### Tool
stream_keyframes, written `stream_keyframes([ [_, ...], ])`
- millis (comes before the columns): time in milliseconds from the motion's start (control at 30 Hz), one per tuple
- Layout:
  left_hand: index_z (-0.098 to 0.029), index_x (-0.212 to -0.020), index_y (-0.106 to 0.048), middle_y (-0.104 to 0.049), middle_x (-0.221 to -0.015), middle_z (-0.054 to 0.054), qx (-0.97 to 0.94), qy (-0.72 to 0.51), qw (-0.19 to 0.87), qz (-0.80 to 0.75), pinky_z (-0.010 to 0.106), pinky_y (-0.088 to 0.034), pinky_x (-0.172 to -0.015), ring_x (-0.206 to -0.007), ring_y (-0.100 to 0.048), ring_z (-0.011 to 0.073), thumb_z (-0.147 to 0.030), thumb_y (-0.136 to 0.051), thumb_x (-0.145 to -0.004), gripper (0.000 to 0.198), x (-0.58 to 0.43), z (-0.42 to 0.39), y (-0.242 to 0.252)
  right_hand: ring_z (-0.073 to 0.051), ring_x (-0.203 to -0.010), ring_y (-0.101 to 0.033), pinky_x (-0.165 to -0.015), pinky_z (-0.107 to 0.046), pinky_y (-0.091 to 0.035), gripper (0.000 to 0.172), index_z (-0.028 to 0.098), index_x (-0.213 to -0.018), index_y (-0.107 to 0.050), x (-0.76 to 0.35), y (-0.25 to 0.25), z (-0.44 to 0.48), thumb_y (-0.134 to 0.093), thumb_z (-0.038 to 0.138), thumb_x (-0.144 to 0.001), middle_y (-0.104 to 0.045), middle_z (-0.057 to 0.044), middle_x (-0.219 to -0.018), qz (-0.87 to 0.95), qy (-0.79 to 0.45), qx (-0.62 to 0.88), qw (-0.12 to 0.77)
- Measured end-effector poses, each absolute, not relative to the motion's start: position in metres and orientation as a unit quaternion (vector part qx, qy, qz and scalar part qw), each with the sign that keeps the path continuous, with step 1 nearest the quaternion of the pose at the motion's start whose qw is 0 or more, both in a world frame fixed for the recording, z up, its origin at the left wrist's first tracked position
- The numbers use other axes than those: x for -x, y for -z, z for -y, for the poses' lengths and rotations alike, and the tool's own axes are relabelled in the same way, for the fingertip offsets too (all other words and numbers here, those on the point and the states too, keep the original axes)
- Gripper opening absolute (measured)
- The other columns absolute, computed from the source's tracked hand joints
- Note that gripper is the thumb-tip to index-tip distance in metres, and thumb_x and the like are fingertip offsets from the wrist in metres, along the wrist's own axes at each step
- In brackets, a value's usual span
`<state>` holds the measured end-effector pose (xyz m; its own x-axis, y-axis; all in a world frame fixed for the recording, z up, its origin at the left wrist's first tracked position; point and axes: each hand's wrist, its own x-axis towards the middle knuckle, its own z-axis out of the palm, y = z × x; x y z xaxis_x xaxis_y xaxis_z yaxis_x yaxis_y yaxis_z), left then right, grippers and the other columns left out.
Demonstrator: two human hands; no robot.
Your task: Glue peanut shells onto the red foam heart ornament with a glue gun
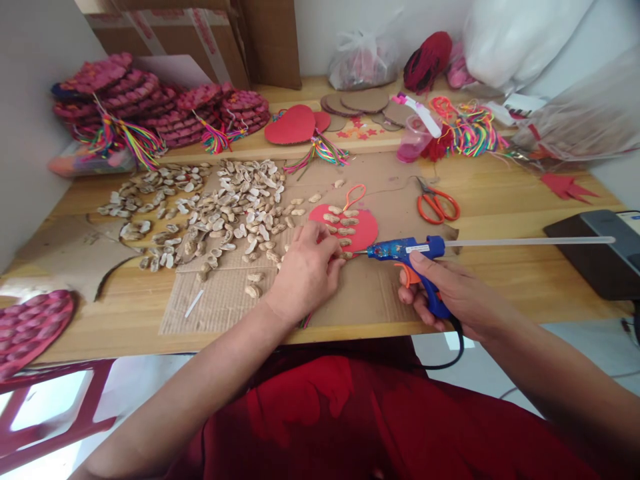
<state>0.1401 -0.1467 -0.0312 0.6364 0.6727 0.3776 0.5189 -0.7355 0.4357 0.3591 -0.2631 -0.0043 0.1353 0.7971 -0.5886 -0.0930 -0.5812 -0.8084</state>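
Note:
My right hand (435,290) is wrapped round a blue hot glue gun (395,249) with an orange trigger. A long clear glue stick (525,241) sticks out of its back. The nozzle points left at the lower part of a red heart-shaped piece (367,230). Peanut shells (345,232) lie on the heart in two short columns, and an orange loop (355,195) rises from its top. My left hand (310,263) rests over the heart's lower left side, fingers pinched together close to the nozzle tip. Whatever is between those fingers is hidden.
Loose peanut shells (225,207) spread over cardboard (220,313) at left. Orange-handled scissors (436,202) lie right of the heart. Behind stand stacks of pink shell-covered pieces (105,100), a finished red heart (290,125) and colourful cords (475,130). A black device (590,253) sits far right.

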Motion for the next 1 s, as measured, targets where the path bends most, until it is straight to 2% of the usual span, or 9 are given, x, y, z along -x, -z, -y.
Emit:
stream_keyframes([
  [533, -0.016, -0.089, -0.068, -0.060, -0.107, 0.010, -0.894, -0.255, 0.141, -0.342, 0.043, -0.054, -0.091, -0.101, -0.059, 0.0250, -0.011, -0.070, -0.087, 0.006, -0.1403, 0.1470, 0.0300, -0.008, -0.037, -0.052, -0.029, -0.016, -0.035, 0.051, 0.018, -0.084, -0.061, -0.3591, 0.0051, 0.2631, -0.060, 0.069, -0.093, -0.065, -0.001, -0.069, 0.269, -0.601, 0.655, 0.370],
  [800, -0.015, -0.089, -0.068, -0.060, -0.104, 0.010, -0.895, -0.266, 0.137, -0.331, 0.041, -0.054, -0.093, -0.100, -0.059, 0.0237, -0.009, -0.070, -0.086, 0.007, -0.1409, 0.1473, 0.0291, -0.008, -0.038, -0.052, -0.030, -0.015, -0.036, 0.046, 0.018, -0.085, -0.060, -0.3595, 0.0024, 0.2625, -0.048, 0.059, -0.103, -0.064, 0.000, -0.069, 0.258, -0.606, 0.662, 0.356],
  [1000, -0.015, -0.089, -0.068, -0.060, -0.104, 0.010, -0.897, -0.259, 0.136, -0.331, 0.041, -0.054, -0.092, -0.100, -0.059, 0.0241, -0.009, -0.069, -0.086, 0.007, -0.1404, 0.1472, 0.0291, -0.007, -0.038, -0.052, -0.030, -0.015, -0.036, 0.045, 0.019, -0.085, -0.058, -0.3586, 0.0029, 0.2632, -0.047, 0.058, -0.104, -0.064, 0.000, -0.069, 0.259, -0.606, 0.661, 0.360],
])
